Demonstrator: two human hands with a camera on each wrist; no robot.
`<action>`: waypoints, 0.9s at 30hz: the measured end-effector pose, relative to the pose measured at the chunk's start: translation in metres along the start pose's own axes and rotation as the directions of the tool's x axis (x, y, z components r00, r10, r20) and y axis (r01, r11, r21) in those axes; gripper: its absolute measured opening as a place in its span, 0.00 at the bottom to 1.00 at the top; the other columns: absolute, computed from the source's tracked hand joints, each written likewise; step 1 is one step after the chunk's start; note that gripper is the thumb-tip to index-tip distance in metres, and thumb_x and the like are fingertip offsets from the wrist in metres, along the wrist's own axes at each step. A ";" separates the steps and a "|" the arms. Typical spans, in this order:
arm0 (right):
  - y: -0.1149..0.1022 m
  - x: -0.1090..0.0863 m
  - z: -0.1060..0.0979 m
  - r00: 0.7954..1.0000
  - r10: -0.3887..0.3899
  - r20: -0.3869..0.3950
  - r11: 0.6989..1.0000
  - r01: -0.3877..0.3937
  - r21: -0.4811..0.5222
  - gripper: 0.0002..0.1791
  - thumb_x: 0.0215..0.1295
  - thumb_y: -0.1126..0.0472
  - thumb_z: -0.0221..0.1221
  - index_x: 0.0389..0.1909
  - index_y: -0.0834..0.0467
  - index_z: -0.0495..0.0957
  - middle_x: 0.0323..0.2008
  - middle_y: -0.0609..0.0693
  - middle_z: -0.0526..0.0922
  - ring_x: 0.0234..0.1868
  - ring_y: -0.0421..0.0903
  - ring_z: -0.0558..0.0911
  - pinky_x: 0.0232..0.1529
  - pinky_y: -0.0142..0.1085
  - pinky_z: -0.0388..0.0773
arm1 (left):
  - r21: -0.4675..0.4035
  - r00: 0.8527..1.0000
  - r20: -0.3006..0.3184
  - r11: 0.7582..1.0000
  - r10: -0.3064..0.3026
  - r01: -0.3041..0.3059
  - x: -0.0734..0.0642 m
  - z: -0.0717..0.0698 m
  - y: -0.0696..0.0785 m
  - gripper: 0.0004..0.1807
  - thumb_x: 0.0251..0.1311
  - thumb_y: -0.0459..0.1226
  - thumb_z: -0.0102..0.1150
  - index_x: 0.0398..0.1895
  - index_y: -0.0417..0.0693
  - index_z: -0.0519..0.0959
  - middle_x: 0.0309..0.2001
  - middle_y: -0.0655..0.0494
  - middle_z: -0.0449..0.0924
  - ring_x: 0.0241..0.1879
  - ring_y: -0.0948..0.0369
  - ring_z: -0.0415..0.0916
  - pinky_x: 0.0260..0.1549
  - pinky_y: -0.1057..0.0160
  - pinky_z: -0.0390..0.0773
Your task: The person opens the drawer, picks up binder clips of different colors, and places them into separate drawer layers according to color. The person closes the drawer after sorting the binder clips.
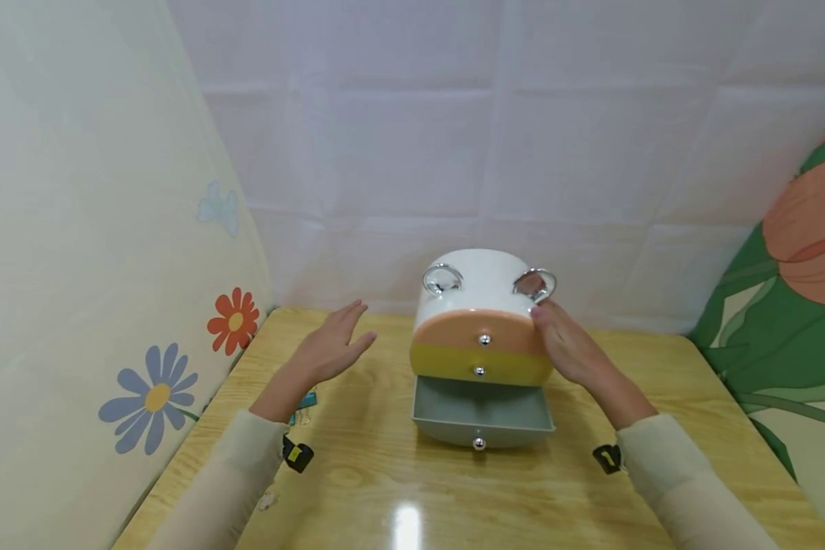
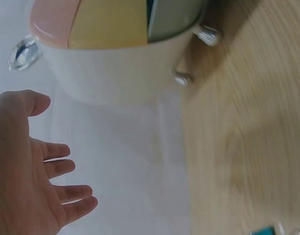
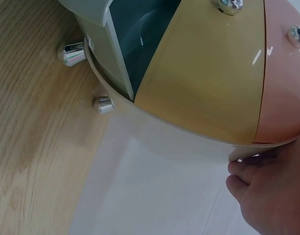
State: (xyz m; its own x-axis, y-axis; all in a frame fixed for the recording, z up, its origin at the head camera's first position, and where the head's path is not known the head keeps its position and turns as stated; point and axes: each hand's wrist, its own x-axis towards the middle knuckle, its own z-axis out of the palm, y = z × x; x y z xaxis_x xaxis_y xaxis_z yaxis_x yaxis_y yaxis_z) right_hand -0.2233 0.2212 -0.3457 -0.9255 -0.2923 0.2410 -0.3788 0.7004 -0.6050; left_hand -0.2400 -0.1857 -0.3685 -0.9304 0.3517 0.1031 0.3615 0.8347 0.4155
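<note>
A small rounded drawer box (image 1: 481, 279) stands on the table, with a white shell, two silver ear-shaped rings on top and short silver feet. Its orange upper drawer (image 1: 454, 328) and yellow middle drawer (image 1: 447, 360) are closed. The grey-green bottom drawer (image 1: 481, 409) is pulled out, and nothing shows inside it. My right hand (image 1: 574, 347) rests against the box's right side, thumb near the top front edge below the ear. Apart from the box, on its left, my left hand (image 1: 330, 347) is raised with fingers extended and holds nothing.
Teal binder clips (image 1: 308, 400) lie on the wooden table (image 1: 357, 473) near my left wrist. A small pale scrap (image 1: 266, 501) is closer to me. White cloth (image 1: 399, 153) hangs behind the box, and flower-patterned cloths flank the table.
</note>
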 end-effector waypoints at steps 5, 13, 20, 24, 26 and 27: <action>-0.001 -0.001 0.000 1.000 0.018 0.008 1.000 -0.018 -0.023 0.34 0.84 0.48 0.27 0.77 0.67 0.53 0.74 0.72 0.56 0.75 0.70 0.54 0.73 0.65 0.50 | 0.023 0.999 0.001 0.999 -0.038 0.038 -0.018 -0.002 -0.020 0.43 0.74 0.64 0.36 0.82 0.48 0.50 0.81 0.47 0.46 0.78 0.42 0.47 0.67 0.31 0.59; 0.002 0.000 0.000 1.000 0.004 0.005 1.000 -0.004 -0.027 0.34 0.84 0.47 0.27 0.77 0.67 0.53 0.74 0.72 0.56 0.75 0.69 0.54 0.73 0.65 0.49 | 0.091 0.999 -0.004 0.995 -0.043 0.044 -0.036 -0.005 -0.038 0.38 0.74 0.55 0.48 0.77 0.41 0.60 0.77 0.40 0.56 0.74 0.38 0.55 0.62 0.33 0.67; 0.004 -0.001 -0.001 1.000 0.002 -0.004 1.000 -0.002 -0.020 0.34 0.84 0.47 0.27 0.77 0.66 0.53 0.74 0.72 0.56 0.75 0.70 0.55 0.73 0.65 0.49 | 0.128 0.998 0.041 0.991 -0.049 0.043 -0.050 0.001 -0.051 0.36 0.69 0.53 0.57 0.70 0.37 0.67 0.70 0.37 0.66 0.67 0.38 0.65 0.56 0.36 0.74; 0.003 0.000 -0.001 1.000 0.015 0.014 1.000 -0.015 -0.012 0.35 0.84 0.45 0.26 0.78 0.65 0.52 0.75 0.71 0.55 0.75 0.69 0.54 0.73 0.66 0.49 | 0.135 0.996 0.067 0.990 -0.054 0.044 -0.063 0.006 -0.059 0.32 0.65 0.51 0.62 0.64 0.37 0.72 0.64 0.39 0.71 0.61 0.40 0.70 0.51 0.40 0.78; 0.003 0.001 0.000 1.000 0.015 0.019 1.000 -0.015 -0.005 0.35 0.84 0.45 0.26 0.78 0.64 0.51 0.75 0.70 0.54 0.76 0.69 0.54 0.73 0.66 0.48 | 0.145 0.997 0.071 0.989 -0.041 0.030 -0.070 0.008 -0.064 0.29 0.64 0.48 0.65 0.59 0.37 0.75 0.59 0.40 0.73 0.57 0.42 0.73 0.48 0.42 0.79; 0.003 0.001 0.000 1.000 0.017 0.022 1.000 -0.017 -0.004 0.35 0.84 0.45 0.26 0.79 0.64 0.51 0.75 0.70 0.54 0.76 0.69 0.54 0.73 0.66 0.48 | 0.149 0.997 0.072 0.988 -0.040 0.029 -0.073 0.009 -0.066 0.27 0.63 0.47 0.66 0.57 0.37 0.76 0.57 0.42 0.74 0.55 0.43 0.74 0.48 0.43 0.79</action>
State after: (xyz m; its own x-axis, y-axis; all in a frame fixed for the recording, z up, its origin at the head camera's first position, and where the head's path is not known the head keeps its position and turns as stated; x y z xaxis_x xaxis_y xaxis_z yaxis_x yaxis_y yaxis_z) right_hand -0.2253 0.2231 -0.3471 -0.9313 -0.2945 0.2144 -0.3633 0.7079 -0.6057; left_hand -0.1951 -0.2630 -0.4122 -0.9373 0.3480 0.0210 0.3397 0.8983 0.2788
